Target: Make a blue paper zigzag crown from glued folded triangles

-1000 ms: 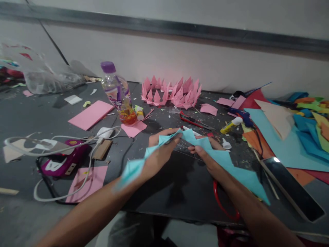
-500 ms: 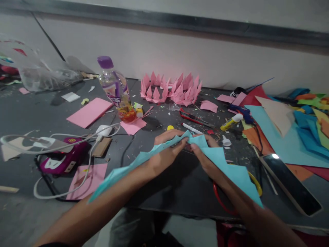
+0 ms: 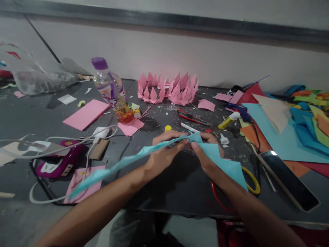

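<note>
A long light-blue folded paper strip (image 3: 226,165) with a stepped, zigzag edge stretches across both my hands above the table's near part. My left hand (image 3: 168,145) pinches it near its middle, thumb on the near side and fingers behind. Close beside it, my right hand (image 3: 205,151) grips the same strip, thumb tip almost meeting the left thumb. The strip's left part runs down past my left forearm; its right part lies over my right forearm. Below the right forearm, a red ring (image 3: 218,197) and a yellow ring (image 3: 253,180) show in part.
Pink pointed paper rings (image 3: 168,91) stand by the wall. A drink bottle (image 3: 111,92), box cutter (image 3: 192,118), glue stick (image 3: 228,120), glue gun (image 3: 239,111) and phone (image 3: 289,180) lie around. A purple device (image 3: 63,161) with white cables sits left; coloured sheets (image 3: 272,137) lie right.
The strip's left part has swung outward and lower, away from my left forearm. Its right end reaches less far down the right forearm. Both hands keep their pinch, and the view has shifted slightly.
</note>
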Available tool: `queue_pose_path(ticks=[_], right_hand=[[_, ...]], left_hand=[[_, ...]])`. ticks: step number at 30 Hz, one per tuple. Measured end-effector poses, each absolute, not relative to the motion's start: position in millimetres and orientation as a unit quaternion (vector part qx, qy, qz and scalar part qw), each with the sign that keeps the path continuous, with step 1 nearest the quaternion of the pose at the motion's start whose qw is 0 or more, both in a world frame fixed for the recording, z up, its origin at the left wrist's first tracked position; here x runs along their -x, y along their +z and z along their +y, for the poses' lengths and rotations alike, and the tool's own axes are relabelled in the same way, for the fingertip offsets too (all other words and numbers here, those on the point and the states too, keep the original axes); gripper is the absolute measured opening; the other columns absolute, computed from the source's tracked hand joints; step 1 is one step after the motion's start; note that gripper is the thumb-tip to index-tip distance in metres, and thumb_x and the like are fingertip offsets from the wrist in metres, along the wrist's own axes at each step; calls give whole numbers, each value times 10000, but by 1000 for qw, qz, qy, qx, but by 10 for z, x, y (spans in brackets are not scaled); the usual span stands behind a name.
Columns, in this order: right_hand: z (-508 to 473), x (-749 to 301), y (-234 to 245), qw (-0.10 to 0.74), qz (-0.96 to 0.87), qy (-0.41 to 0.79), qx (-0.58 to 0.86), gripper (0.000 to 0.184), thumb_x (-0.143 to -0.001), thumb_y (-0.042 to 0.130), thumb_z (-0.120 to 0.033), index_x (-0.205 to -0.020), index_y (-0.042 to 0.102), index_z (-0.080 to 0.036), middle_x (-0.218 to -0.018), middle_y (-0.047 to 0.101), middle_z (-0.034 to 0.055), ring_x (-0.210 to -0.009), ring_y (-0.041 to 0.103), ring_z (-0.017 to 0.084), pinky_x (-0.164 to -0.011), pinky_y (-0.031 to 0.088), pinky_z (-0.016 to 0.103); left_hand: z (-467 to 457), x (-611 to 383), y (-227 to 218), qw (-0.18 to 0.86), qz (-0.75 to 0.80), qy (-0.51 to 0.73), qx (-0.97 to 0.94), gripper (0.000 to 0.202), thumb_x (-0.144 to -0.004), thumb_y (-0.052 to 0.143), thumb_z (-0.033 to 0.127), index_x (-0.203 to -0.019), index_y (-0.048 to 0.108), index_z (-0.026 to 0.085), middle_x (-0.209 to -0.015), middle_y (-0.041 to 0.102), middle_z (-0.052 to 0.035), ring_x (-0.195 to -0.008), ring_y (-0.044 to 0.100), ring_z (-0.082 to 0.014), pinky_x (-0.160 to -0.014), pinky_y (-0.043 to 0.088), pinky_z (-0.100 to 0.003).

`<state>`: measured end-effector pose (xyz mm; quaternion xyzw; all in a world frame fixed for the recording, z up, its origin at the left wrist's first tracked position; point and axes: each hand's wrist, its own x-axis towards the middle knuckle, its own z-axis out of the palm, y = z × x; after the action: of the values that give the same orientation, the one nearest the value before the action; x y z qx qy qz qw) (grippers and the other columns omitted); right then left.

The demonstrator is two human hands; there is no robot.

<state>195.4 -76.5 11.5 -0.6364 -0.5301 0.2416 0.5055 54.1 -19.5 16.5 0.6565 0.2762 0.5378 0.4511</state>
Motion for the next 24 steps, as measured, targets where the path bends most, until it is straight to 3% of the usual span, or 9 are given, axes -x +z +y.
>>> queue_pose_path(ticks=[5, 11, 13, 16, 21, 24], right_hand=[[-750, -1983, 144, 514, -538, 184, 642, 231, -798, 574, -445, -865, 638, -234, -722, 674, -2, -668, 632, 178, -644, 502, 314], [-779, -1973, 223, 524, -545, 221, 616, 188, -779, 616, -409, -781, 666, -228, -611, 663, -13, -561, 618, 157, -529, 492, 282], [-772, -1970, 232, 530, -549, 244, 598, 170, -778, 622, -392, -765, 678, -231, -596, 659, -20, -555, 615, 151, -526, 493, 276], [-764, -1976, 230, 533, -547, 255, 593, 168, -780, 620, -388, -781, 681, -232, -641, 671, -18, -597, 622, 152, -558, 498, 273], [-795, -2000, 180, 521, -586, 215, 582, 251, -774, 621, -380, -988, 617, -248, -764, 666, -5, -617, 601, 149, -563, 491, 277], [-789, -2014, 129, 536, -631, 168, 535, 345, -763, 577, -493, -1016, 594, -258, -940, 647, 37, -810, 609, 195, -678, 499, 328]], left_hand=[[-200, -518, 122, 389, 295, 572, -659, 82, -752, 688, 195, -833, 688, 184, -812, 680, -18, -736, 614, -133, -684, 491, -244], [-234, -538, 189, 539, 307, 487, -615, 265, -703, 724, 240, -955, 671, 177, -910, 693, -47, -813, 648, -173, -713, 517, -262], [-241, -540, 206, 549, 286, 454, -641, 199, -724, 706, 240, -917, 691, 192, -951, 692, -41, -870, 645, -185, -765, 513, -269], [-256, -534, 227, 530, 287, 449, -659, 74, -788, 641, 233, -808, 705, 202, -889, 701, -20, -842, 641, -170, -773, 501, -256], [-268, -503, 246, 499, 338, 450, -658, 73, -795, 619, 226, -790, 674, 179, -739, 672, -2, -669, 593, -127, -618, 471, -212], [-250, -480, 215, 457, 341, 452, -686, 66, -792, 608, 219, -797, 655, 172, -700, 641, 7, -629, 564, -115, -590, 445, -206]])
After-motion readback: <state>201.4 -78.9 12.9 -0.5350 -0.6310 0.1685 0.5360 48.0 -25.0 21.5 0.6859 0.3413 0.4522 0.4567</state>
